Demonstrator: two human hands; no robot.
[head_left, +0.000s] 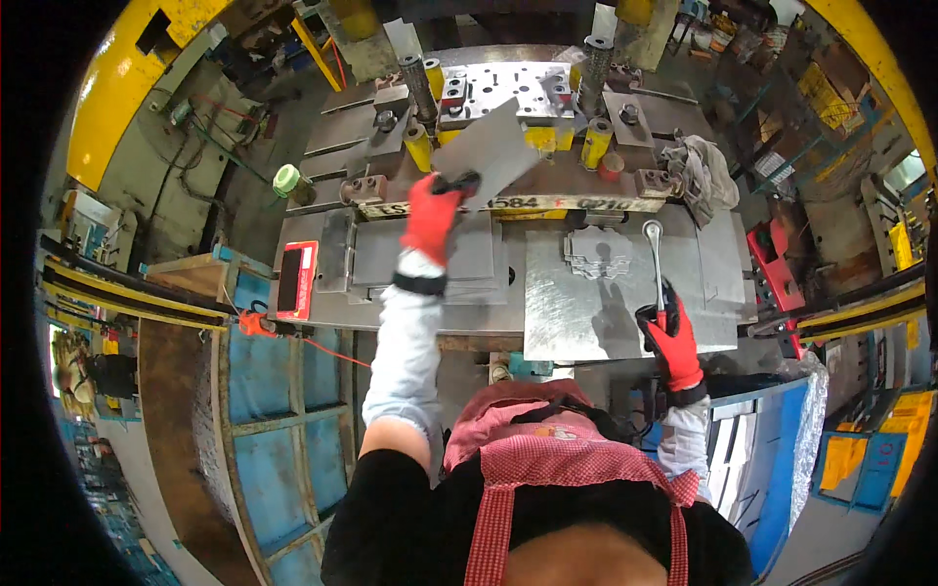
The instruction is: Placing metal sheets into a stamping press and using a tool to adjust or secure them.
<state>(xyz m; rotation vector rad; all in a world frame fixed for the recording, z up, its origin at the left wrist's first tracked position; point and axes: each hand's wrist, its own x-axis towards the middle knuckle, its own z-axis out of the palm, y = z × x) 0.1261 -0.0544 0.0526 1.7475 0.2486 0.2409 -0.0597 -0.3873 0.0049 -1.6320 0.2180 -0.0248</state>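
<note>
My left hand, in a red and black glove, is closed on the lower left part of a flat grey metal sheet. The sheet is held tilted in front of the die with its steel posts. Lower right, my gloved right hand is wrapped round the handle of a long metal tool with a round head, which resembles a ratchet wrench. Its head points away from me. Left of the tool, a small pile of cut metal pieces with notched edges lies on a large metal sheet.
A stack of flat sheets lies on the left of the press bed, beside a red and black case. Grey rags hang at the right. A green-capped container stands far left. Yellow posts flank the die.
</note>
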